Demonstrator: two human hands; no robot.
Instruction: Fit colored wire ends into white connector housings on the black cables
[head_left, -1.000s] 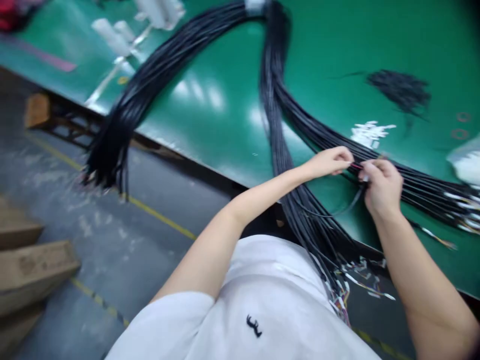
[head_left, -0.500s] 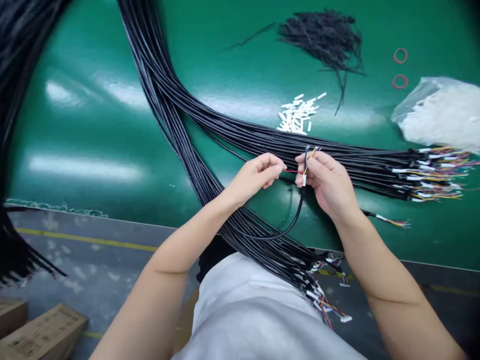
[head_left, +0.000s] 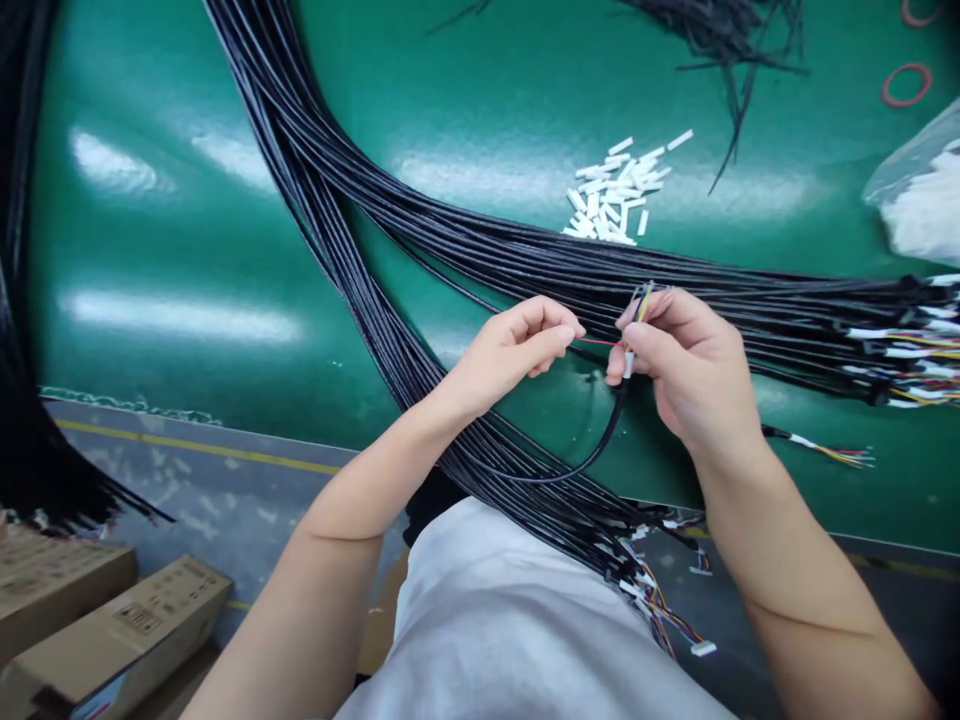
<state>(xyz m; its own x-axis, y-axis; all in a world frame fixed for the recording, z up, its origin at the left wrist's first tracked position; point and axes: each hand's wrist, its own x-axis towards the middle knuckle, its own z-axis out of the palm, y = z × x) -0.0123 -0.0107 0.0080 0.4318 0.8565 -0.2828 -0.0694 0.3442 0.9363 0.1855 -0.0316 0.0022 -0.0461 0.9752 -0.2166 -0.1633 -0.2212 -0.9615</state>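
My right hand [head_left: 686,365] is closed round the end of a single black cable [head_left: 592,455], which loops down toward my body. Thin coloured wires stick up from that cable end above my fingers. My left hand [head_left: 517,345] pinches a thin red wire [head_left: 598,341] that runs across to the cable end in my right hand. Both hands hover over a thick bundle of black cables [head_left: 480,250] lying on the green table [head_left: 187,200]. A small heap of white connector housings [head_left: 616,188] lies just beyond my hands.
More black cable ends with coloured wires fan out at the right [head_left: 911,345] and hang over the table's near edge [head_left: 660,590]. Loose black ties [head_left: 727,35], red rings [head_left: 906,85] and a clear bag [head_left: 922,195] lie at the far right. Cardboard boxes [head_left: 112,630] sit on the floor at the left.
The view has swung from the left part of the table to my hands. My hands have lifted one cable end and drawn a red wire out to the left.
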